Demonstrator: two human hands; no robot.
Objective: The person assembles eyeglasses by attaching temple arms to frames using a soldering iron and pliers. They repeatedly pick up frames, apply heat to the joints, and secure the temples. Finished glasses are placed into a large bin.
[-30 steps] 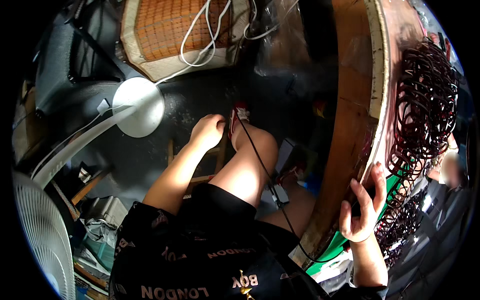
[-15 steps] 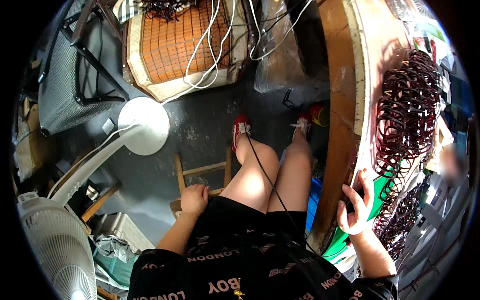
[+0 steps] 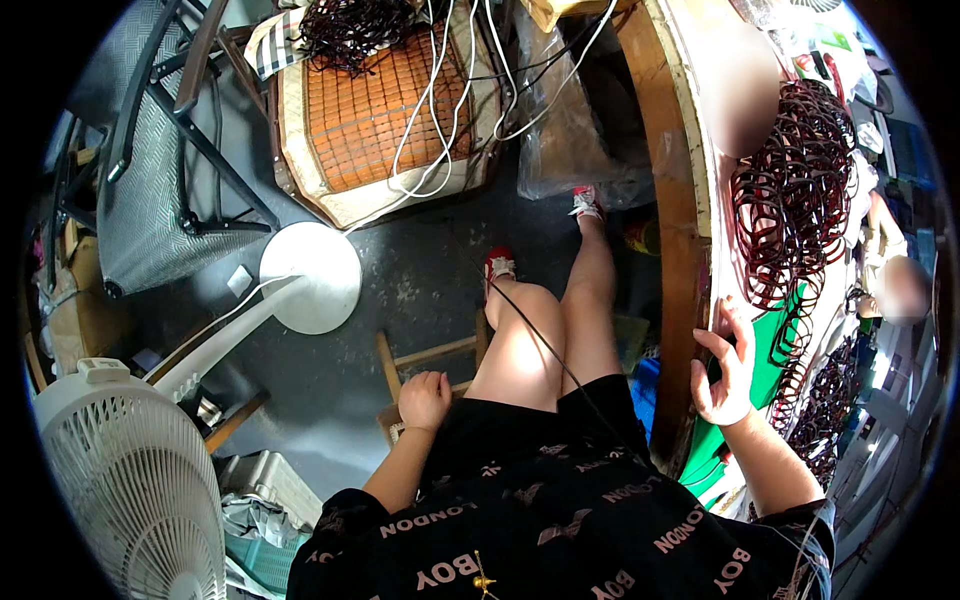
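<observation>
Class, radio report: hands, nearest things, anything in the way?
Left hand curled, palm hidden, beside black shorts. Right hand open at table edge. Dark loops piled ahead, possibly obstructing.

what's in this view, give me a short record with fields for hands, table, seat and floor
left hand: loosely curled, near the wooden stool; contact unclear
right hand: at the edge of the table, fingers bent and apart, nothing visible held
table top: heap of dark red-brown loops beyond the right hand
seat: orange-brown mat, dark pile at its far end, white cable across it
floor: white standing fan at left, red shoes on the person's feet
</observation>
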